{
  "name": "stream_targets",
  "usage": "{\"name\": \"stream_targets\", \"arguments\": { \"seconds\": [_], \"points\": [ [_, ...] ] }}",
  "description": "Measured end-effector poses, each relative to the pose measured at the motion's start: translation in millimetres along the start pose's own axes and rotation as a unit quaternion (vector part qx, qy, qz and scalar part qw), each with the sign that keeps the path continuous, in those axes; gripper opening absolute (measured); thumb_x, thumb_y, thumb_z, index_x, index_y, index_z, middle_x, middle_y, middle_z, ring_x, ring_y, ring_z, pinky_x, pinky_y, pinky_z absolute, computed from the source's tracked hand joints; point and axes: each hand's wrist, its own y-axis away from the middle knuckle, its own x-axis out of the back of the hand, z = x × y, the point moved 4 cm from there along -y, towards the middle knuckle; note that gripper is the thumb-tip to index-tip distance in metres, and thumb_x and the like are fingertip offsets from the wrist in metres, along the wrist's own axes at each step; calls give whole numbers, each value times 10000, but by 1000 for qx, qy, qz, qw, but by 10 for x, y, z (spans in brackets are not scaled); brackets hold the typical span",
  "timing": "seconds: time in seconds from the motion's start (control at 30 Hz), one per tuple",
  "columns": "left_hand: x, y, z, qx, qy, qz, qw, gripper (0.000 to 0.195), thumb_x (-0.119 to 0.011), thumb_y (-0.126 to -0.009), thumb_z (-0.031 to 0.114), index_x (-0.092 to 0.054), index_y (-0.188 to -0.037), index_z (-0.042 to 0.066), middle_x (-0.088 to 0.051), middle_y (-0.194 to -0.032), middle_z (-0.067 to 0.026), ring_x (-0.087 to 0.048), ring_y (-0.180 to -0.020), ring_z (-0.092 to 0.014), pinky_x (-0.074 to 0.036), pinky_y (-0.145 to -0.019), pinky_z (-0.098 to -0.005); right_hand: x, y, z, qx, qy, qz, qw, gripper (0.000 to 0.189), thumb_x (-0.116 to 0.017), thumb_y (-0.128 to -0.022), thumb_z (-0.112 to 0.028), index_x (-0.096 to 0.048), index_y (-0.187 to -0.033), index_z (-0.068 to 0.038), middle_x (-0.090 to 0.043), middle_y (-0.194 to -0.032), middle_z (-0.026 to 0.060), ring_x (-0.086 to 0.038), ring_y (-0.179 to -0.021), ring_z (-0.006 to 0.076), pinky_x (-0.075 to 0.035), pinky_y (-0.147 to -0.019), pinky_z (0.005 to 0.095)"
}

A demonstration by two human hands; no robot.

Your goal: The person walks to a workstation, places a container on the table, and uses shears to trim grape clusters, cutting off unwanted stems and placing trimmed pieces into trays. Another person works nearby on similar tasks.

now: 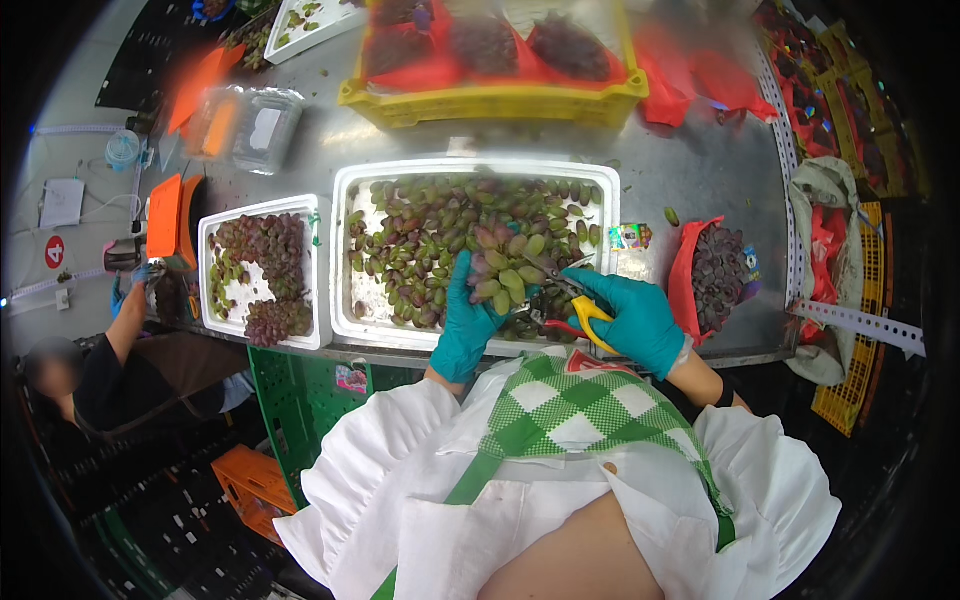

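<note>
A bunch of green and purplish grapes (504,259) rests in my left hand (469,330), which wears a teal glove. Held above the front right part of a white foam tray (341,247), the bunch hides some of the loose grapes (409,255) spread inside. My right hand (637,315), gloved alike, grips yellow-handled scissors (595,319). Their metal blades reach left to the side of the bunch; whether they touch a stem I cannot tell. Something with a red handle (562,327) lies partly hidden below the scissors.
A smaller foam tray (324,285) of grape bunches stands left. Dark grapes (716,277) in a red wrapper lie right. Behind are a yellow crate (495,112) and clear plastic boxes (268,131). An orange scale (171,217) is near a co-worker (150,375) at far left.
</note>
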Motion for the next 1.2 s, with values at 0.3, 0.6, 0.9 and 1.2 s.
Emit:
{"name": "stream_targets", "arguments": {
  "seconds": [0.3, 0.6, 0.9, 1.2],
  "points": [
    [-100, -21, 29, -25, 15, -20, 999, 597, -418, -826, 501, -341, -1300, 146, -371, -1312, -105, -394, -1178, -307, -373, -932, -495, -46, 61, 25, -74, -63, -49, 994, 469, -671, -717, -354, -556, -1111, -125, -625, -824, 133, -614, -705, 283, -480, -603, 331],
    [-55, 20, 40, -23, 14, -19, 999, 522, -477, -850, 421, -397, -1236, 80, -481, -1182, -74, -494, -1063, -276, -349, -961, -502, -12, 61, -5, -65, -18, -57, 996, 451, -691, -722, -241, -553, -1132, -114, -620, -804, 136, -607, -639, 201, -478, -591, 289],
    [98, -17, -5, 2, 89, -39, 995, 584, -497, -828, 442, -359, -1282, 102, -434, -1255, -100, -471, -1108, -269, -410, -905, -460, -60, 59, 94, -47, -7, -12, 999, 423, -648, -729, -325, -560, -1102, -148, -617, -764, 121, -594, -652, 298, -460, -555, 360],
    [-88, 1, 175, -89, -126, 25, 988, 508, -495, -875, 325, -343, -1294, 80, -474, -1210, -61, -507, -1060, -183, -454, -860, -292, 56, 83, 132, -71, -36, -18, 997, 443, -659, -727, -288, -547, -1132, -149, -629, -830, 127, -618, -691, 271, -478, -588, 338]
  ]
}}
